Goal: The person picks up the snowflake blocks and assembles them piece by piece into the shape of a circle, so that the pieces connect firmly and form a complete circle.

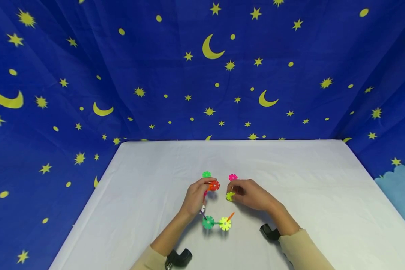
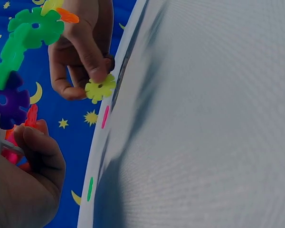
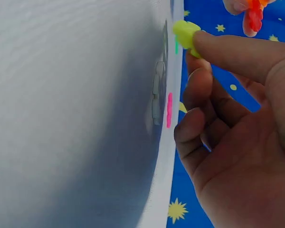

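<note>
My left hand (image 1: 193, 200) grips a chain of notched plastic flower discs, with a red-orange disc (image 1: 215, 185) at its fingertips. Down from that hand the chain runs through a white piece, a purple disc (image 2: 7, 99) and a green disc (image 1: 208, 222). It ends in a yellow disc (image 1: 225, 224) with an orange one (image 1: 231, 216) slotted in edge-on. Between thumb and fingers, my right hand (image 1: 256, 195) pinches a single yellow-green disc (image 1: 230, 196), apart from the chain. Part of the chain is hidden behind the left fingers.
Beyond the hands, a bright green disc (image 1: 206, 174) and a pink disc (image 1: 233, 177) lie on the white-covered table (image 1: 307, 172). Dark wrist devices (image 1: 179, 258) sit by both sleeves. A blue star-and-moon cloth (image 1: 175, 71) hangs behind the table.
</note>
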### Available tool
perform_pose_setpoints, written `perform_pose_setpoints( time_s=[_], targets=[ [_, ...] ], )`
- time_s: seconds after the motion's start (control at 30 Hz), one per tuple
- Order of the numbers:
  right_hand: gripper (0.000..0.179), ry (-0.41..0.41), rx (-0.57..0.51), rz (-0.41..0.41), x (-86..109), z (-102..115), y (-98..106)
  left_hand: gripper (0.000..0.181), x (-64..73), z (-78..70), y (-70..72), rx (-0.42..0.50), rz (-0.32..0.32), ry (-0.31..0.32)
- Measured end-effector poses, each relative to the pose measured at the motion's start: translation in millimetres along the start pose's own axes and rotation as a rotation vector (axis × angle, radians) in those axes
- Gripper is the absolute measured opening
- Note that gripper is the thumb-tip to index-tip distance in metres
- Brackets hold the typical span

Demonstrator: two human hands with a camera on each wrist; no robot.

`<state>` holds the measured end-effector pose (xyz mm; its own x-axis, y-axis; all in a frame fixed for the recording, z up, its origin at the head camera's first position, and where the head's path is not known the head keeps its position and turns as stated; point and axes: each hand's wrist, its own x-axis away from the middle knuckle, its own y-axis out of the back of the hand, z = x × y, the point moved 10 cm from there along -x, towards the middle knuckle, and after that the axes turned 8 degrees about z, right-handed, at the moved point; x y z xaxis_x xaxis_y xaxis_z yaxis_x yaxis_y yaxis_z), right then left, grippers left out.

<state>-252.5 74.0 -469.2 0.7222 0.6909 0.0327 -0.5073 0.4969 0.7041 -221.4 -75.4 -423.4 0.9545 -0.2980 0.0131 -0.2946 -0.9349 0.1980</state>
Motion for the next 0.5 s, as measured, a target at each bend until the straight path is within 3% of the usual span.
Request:
perform_pose_setpoints(
  time_s=[0.23,0.5],
  targets=[
    [0.024,0.015,-0.065,-0.079,2.3,-0.5,9.7,0.032,-1.4,2.6,0.5,-0.002,-0.002,-0.005],
    [0.022,0.047,-0.137,-0.172,4.3,5.5,21.5,0.032,-15.3,39.2,1.3,0.015,-0.01,0.018]
  ],
)
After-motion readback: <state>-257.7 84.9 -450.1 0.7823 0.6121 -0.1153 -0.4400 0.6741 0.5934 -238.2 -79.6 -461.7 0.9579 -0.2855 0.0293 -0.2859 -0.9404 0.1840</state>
